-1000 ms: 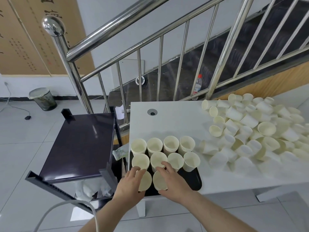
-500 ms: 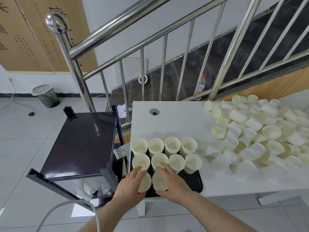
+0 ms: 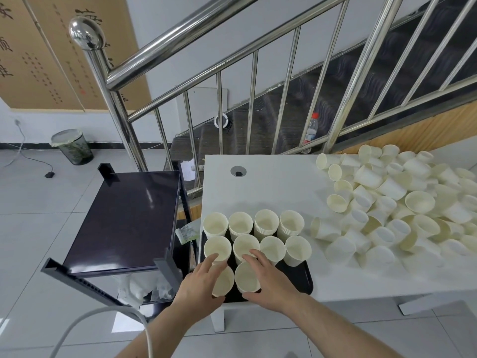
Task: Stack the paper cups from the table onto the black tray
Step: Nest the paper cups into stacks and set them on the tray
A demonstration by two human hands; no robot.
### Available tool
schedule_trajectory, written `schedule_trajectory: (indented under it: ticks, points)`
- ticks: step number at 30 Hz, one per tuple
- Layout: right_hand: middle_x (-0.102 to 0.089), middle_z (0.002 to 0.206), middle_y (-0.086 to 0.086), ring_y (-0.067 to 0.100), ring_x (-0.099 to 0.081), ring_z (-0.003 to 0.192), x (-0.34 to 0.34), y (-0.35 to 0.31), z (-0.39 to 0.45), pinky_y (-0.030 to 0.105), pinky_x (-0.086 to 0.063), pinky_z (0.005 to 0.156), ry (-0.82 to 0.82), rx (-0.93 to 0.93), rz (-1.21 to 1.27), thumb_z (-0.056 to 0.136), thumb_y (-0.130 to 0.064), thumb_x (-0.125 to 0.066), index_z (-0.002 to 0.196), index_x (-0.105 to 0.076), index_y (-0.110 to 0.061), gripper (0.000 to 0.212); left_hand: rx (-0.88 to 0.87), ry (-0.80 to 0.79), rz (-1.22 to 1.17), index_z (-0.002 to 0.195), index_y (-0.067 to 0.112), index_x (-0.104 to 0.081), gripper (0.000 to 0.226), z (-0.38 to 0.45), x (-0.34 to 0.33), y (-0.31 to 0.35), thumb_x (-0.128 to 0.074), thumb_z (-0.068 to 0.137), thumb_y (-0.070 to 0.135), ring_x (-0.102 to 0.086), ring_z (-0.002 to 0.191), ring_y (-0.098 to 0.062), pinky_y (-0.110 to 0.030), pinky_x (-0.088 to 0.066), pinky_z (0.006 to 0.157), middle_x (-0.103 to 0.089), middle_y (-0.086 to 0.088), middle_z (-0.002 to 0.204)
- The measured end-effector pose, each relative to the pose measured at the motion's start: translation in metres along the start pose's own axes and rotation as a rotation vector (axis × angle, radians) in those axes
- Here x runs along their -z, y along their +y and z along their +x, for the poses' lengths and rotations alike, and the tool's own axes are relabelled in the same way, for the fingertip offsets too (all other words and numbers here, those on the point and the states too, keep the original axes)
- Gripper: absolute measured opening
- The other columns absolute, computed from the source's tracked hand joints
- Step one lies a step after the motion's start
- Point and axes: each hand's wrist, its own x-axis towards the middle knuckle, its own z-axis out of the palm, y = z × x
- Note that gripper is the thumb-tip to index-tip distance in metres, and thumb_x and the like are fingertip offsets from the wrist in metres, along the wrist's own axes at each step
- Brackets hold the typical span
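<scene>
Here we note the black tray [image 3: 296, 281] at the tabletop's [image 3: 271, 182] near-left edge; left hand [image 3: 200, 286] and right hand [image 3: 271, 279] each cup a front-row paper cup, fingers curled round; loose cup pile [image 3: 400, 202] right, bare tabletop between

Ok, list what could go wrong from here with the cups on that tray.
1. The black tray sits at the table's near edge; a nudge could slide it off.
2. The left hand and right hand each grip a front-row cup beside packed stacks; a bump could topple them.
</scene>
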Motion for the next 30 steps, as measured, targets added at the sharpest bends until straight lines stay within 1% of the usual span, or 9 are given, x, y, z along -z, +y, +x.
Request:
schedule_trajectory:
  ticks: [3, 9, 11, 14, 17, 21, 26, 30]
  points:
    - [-0.003, 0.157, -0.015, 0.02, -0.045, 0.127, -0.001, 0.001, 0.0, 0.035, -0.048, 0.093, -0.005, 0.009, 0.006, 0.084, -0.042, -0.065, 0.151, -0.017, -0.032, 0.083, 0.0, -0.005, -0.008, 0.147, 0.038, -0.022, 0.078, -0.001, 0.0, 0.001, -0.064, 0.081, 0.035, -0.04, 0.132, -0.018, -0.031, -0.048, 0.091, -0.015, 0.009, 0.156]
    - [-0.004, 0.158, -0.01, 0.018, -0.041, 0.131, -0.004, 0.001, 0.0, 0.031, -0.043, 0.1, -0.008, 0.022, 0.032, 0.085, -0.041, -0.065, 0.151, -0.018, -0.03, 0.082, 0.013, -0.028, 0.006, 0.143, 0.034, -0.03, 0.07, -0.002, 0.002, 0.001, -0.064, 0.082, 0.037, -0.042, 0.13, -0.017, -0.03, -0.047, 0.093, -0.013, 0.01, 0.157]
    - [-0.002, 0.158, -0.012, 0.017, -0.041, 0.132, -0.003, 0.001, 0.0, 0.03, -0.044, 0.097, -0.01, 0.024, 0.026, 0.084, -0.042, -0.066, 0.151, -0.017, -0.031, 0.084, 0.015, -0.027, 0.005, 0.144, 0.035, -0.029, 0.072, -0.002, 0.002, 0.001, -0.064, 0.082, 0.039, -0.04, 0.132, -0.017, -0.031, -0.047, 0.094, -0.013, 0.01, 0.157]
    - [0.0, 0.158, -0.015, 0.016, -0.039, 0.133, 0.0, 0.0, 0.0, 0.031, -0.046, 0.093, -0.017, 0.022, 0.01, 0.082, -0.044, -0.067, 0.151, -0.015, -0.032, 0.087, 0.013, -0.016, 0.008, 0.145, 0.037, -0.027, 0.075, -0.003, 0.005, 0.001, -0.063, 0.08, 0.048, -0.031, 0.137, -0.018, -0.033, -0.045, 0.097, -0.014, 0.009, 0.156]
    - [-0.001, 0.157, -0.017, 0.017, -0.039, 0.133, 0.005, 0.0, -0.001, 0.035, -0.047, 0.093, -0.012, 0.028, -0.001, 0.081, -0.048, -0.068, 0.151, -0.017, -0.031, 0.088, 0.034, 0.026, 0.01, 0.142, 0.036, -0.033, 0.068, -0.001, 0.01, 0.003, -0.059, 0.082, 0.054, -0.029, 0.137, -0.018, -0.034, -0.045, 0.098, -0.02, 0.008, 0.154]
    - [-0.005, 0.158, -0.016, 0.016, -0.032, 0.138, 0.011, 0.005, 0.0, 0.038, -0.045, 0.098, 0.029, 0.037, -0.034, 0.082, -0.054, -0.062, 0.151, -0.02, -0.03, 0.084, 0.066, 0.047, 0.022, 0.14, 0.033, -0.036, 0.06, 0.002, 0.016, 0.009, -0.054, 0.086, 0.052, -0.03, 0.134, -0.017, -0.034, -0.045, 0.098, -0.024, 0.008, 0.151]
    - [-0.014, 0.157, -0.015, 0.011, -0.03, 0.139, 0.025, 0.011, -0.007, 0.031, -0.041, 0.103, 0.119, 0.048, -0.038, 0.088, -0.055, -0.055, 0.15, -0.026, -0.03, 0.072, 0.061, 0.081, 0.013, 0.139, 0.031, -0.039, 0.056, 0.011, 0.02, 0.02, -0.053, 0.089, 0.05, -0.034, 0.13, -0.017, -0.031, -0.045, 0.095, -0.03, 0.007, 0.147]
    - [-0.026, 0.151, -0.017, 0.007, -0.035, 0.134, 0.041, 0.024, -0.014, 0.028, -0.043, 0.098, 0.207, 0.066, -0.044, 0.09, -0.056, -0.053, 0.147, -0.033, -0.028, 0.066, 0.044, 0.117, -0.001, 0.139, 0.029, -0.042, 0.055, 0.028, 0.023, 0.04, -0.052, 0.089, 0.05, -0.036, 0.13, -0.017, -0.031, -0.047, 0.093, -0.034, 0.006, 0.145]
